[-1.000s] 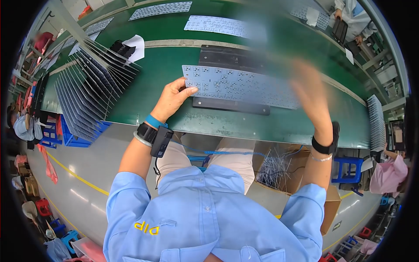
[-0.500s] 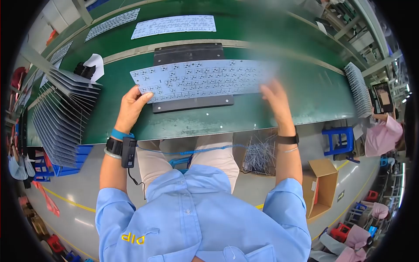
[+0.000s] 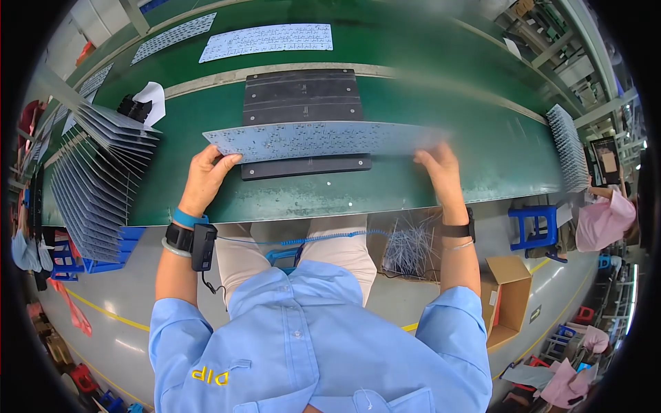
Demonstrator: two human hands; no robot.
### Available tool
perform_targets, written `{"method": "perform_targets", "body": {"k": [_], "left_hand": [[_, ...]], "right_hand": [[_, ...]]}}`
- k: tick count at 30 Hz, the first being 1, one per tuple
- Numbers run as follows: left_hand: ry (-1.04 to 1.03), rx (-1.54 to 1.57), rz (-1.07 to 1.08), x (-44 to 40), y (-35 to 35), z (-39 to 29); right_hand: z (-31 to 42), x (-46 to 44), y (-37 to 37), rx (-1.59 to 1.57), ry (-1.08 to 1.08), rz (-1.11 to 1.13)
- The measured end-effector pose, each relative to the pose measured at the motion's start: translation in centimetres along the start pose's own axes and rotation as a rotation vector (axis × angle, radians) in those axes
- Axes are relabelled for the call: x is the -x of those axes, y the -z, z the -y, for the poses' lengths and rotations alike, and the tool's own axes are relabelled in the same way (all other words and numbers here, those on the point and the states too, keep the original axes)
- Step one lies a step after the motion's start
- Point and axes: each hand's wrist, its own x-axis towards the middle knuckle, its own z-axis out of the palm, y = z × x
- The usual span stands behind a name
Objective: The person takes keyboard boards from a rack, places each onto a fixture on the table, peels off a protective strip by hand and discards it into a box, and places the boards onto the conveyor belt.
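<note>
A long keyboard circuit board [image 3: 296, 141], white and dotted with small parts, is held between both hands. My left hand [image 3: 204, 177] pinches its left end, thumb on the near edge. My right hand [image 3: 441, 168] grips the right end, which is blurred. The board is tilted steeply, so its face looks foreshortened. It hangs over a black fixture plate [image 3: 303, 96] with screws, hiding the plate's middle.
A rack of upright boards [image 3: 96, 186] stands at left, another rack [image 3: 568, 148] at far right. More boards [image 3: 267, 41] lie on the green bench [image 3: 275, 196] beyond a rail. A cardboard box [image 3: 508, 303] and blue stool [image 3: 533, 227] are at lower right.
The board has tipped so its face shows narrower, and its far edge has come nearer to me, uncovering more of the fixture plate. Both hands keep their hold.
</note>
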Motion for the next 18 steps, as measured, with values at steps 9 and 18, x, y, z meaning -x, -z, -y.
{"method": "perform_targets", "body": {"k": [9,18], "left_hand": [[0.073,0.176,0.038,-1.1,-0.3,-0.1],[0.010,0.134,0.020,-0.9,-0.4,0.5]], "right_hand": [[1.6,-1.6,-0.7,0.078,-0.050,0.030],[1.4,2.4,-2.7,0.374,0.219,-0.422]]}}
